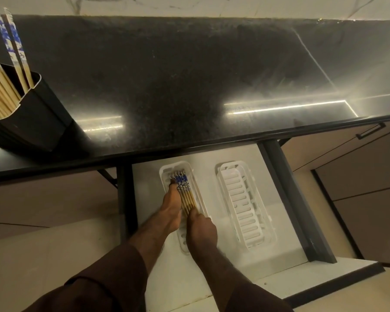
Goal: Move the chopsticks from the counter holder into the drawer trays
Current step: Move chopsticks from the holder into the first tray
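Observation:
A bundle of several wooden chopsticks (185, 192) with blue-and-white ends lies lengthwise in the left white tray (164, 171) of the open drawer. My left hand (170, 208) rests along the bundle's left side, its fingertips at the patterned ends. My right hand (200, 230) is at the bundle's near end, fingers closed over the tips. The right white tray (243, 212) is slotted and holds nothing. On the counter at far left stands a black holder (34, 118) with several more chopsticks (2, 88) sticking up out of it.
The black stone counter (178, 86) overhangs the back of the drawer (286, 244). Dark drawer walls run on both sides. Beige cabinet fronts with a dark handle (369, 130) lie to the right. Brown sleeves cover both forearms.

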`<act>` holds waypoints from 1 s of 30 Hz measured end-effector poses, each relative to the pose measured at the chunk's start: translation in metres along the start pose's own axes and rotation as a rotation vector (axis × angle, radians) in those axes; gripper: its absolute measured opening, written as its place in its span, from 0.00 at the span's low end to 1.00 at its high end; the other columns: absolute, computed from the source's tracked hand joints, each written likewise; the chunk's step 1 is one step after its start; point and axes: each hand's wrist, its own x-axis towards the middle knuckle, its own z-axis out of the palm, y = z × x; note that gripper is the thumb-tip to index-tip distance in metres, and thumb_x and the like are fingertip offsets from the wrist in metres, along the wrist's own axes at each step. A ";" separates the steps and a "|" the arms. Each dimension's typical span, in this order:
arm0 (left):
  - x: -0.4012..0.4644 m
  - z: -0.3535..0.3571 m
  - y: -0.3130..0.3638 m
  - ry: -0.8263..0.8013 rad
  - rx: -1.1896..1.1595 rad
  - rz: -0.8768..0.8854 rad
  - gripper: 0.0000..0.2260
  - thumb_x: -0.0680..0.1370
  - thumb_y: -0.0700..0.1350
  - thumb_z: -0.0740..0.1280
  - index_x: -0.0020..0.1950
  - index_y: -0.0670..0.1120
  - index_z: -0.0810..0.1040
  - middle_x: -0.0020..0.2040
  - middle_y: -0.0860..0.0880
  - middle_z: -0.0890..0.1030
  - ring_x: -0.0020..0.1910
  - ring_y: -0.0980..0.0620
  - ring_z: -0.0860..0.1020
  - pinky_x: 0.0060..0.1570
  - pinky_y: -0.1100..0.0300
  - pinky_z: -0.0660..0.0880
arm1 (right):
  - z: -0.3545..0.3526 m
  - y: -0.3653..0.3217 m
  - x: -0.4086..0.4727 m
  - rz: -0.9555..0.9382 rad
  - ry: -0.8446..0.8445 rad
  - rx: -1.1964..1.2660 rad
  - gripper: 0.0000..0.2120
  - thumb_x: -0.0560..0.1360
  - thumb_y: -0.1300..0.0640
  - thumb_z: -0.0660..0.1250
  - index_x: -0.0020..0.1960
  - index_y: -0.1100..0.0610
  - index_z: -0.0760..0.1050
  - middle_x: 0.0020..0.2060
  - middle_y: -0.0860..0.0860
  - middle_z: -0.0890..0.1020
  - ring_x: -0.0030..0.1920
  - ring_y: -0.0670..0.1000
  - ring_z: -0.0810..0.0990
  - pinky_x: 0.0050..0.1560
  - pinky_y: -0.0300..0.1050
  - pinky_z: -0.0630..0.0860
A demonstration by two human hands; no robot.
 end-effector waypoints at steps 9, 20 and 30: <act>-0.001 0.000 -0.001 -0.003 0.004 0.005 0.22 0.83 0.59 0.51 0.48 0.46 0.77 0.44 0.45 0.82 0.43 0.48 0.81 0.37 0.55 0.76 | 0.001 0.002 -0.005 0.061 -0.065 0.102 0.10 0.82 0.53 0.59 0.54 0.57 0.76 0.45 0.52 0.83 0.44 0.51 0.83 0.48 0.47 0.82; -0.018 -0.001 0.003 -0.048 0.027 0.029 0.23 0.84 0.59 0.50 0.54 0.45 0.77 0.47 0.46 0.82 0.46 0.50 0.80 0.40 0.56 0.76 | -0.013 0.008 -0.009 -0.060 -0.027 -0.014 0.11 0.81 0.55 0.57 0.54 0.57 0.76 0.45 0.52 0.82 0.39 0.49 0.79 0.41 0.41 0.76; -0.069 -0.012 0.021 -0.157 0.193 0.057 0.30 0.83 0.62 0.49 0.76 0.43 0.65 0.74 0.43 0.70 0.72 0.45 0.69 0.67 0.53 0.65 | -0.072 -0.023 -0.029 -0.075 0.178 0.007 0.09 0.75 0.55 0.66 0.53 0.57 0.77 0.47 0.56 0.82 0.47 0.60 0.81 0.45 0.49 0.79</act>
